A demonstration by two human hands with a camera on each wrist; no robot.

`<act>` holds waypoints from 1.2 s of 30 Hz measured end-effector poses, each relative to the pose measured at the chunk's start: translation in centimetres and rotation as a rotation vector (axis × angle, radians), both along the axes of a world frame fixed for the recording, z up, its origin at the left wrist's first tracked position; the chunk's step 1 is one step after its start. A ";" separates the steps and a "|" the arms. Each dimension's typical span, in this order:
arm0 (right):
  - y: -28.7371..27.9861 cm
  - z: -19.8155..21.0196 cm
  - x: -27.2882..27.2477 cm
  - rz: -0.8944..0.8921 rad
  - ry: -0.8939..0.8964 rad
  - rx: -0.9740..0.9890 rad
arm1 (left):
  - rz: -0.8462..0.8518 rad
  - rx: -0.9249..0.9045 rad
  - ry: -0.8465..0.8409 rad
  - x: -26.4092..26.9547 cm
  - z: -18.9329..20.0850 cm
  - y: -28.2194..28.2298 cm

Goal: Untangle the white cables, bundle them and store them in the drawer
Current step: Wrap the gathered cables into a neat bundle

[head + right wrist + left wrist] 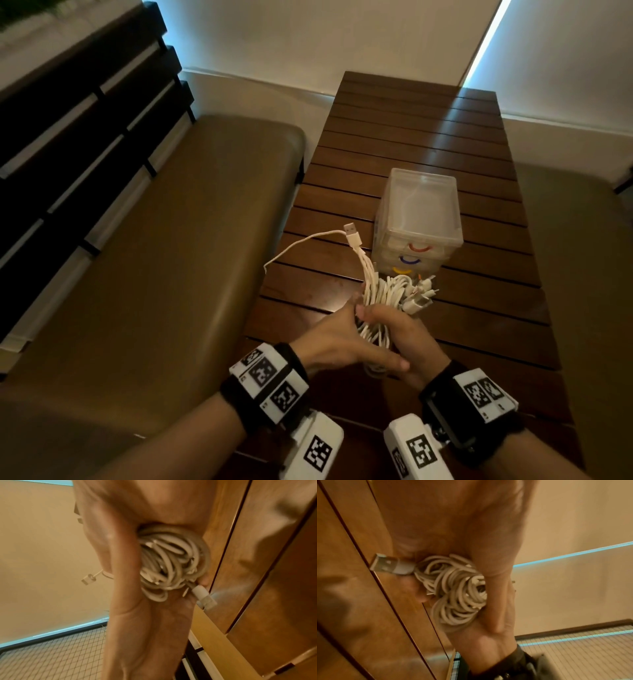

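A bundle of looped white cables (pixel 383 296) is held upright above the wooden slatted table (pixel 421 116). My left hand (pixel 346 337) and my right hand (pixel 407 334) both grip its lower part, pressed together. One loose cable arcs out to the left and ends in a USB plug (pixel 352 234) above the bundle. Several plug ends stick out on the right. In the left wrist view the coils (pixel 457 592) and a plug (pixel 390 566) sit between the palms. The right wrist view shows the coils (pixel 171 561). A clear plastic drawer unit (pixel 423 205) stands just behind, with its drawers shut.
The drawer fronts carry red (pixel 419 247), blue and yellow handles. A brown padded bench (pixel 164 260) with a dark slatted back runs along the table's left side. Another padded seat (pixel 582 281) is on the right. A pale wall stands beyond the table's far end.
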State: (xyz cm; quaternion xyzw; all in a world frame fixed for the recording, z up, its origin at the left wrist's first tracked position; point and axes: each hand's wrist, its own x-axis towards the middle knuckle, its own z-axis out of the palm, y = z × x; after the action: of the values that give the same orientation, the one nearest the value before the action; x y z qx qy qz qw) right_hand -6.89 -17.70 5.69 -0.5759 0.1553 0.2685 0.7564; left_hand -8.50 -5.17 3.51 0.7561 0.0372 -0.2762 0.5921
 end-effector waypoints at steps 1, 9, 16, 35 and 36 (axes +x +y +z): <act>-0.1 0.0 -0.1 -0.004 -0.026 -0.001 | -0.014 0.009 -0.022 -0.1 0.3 -0.1; -0.1 1.1 -0.1 0.023 -0.093 0.007 | 0.136 0.183 -0.151 -0.7 1.4 -1.5; 0.1 1.9 -0.2 0.198 0.007 0.099 | 0.222 0.087 -0.109 -2.0 0.4 -2.0; 0.5 2.7 -0.4 0.099 0.002 0.094 | -0.259 0.319 -0.143 -1.8 4.6 2.1; 0.3 2.8 -0.2 0.087 0.001 0.106 | -0.275 0.468 -0.221 -2.1 5.4 3.0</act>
State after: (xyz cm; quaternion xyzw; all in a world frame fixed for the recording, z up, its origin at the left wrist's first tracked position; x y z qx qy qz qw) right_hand -7.13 -17.35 8.52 -0.5411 0.1158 0.3093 0.7734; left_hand -10.59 -2.14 8.95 0.8956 -0.0678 -0.2537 0.3590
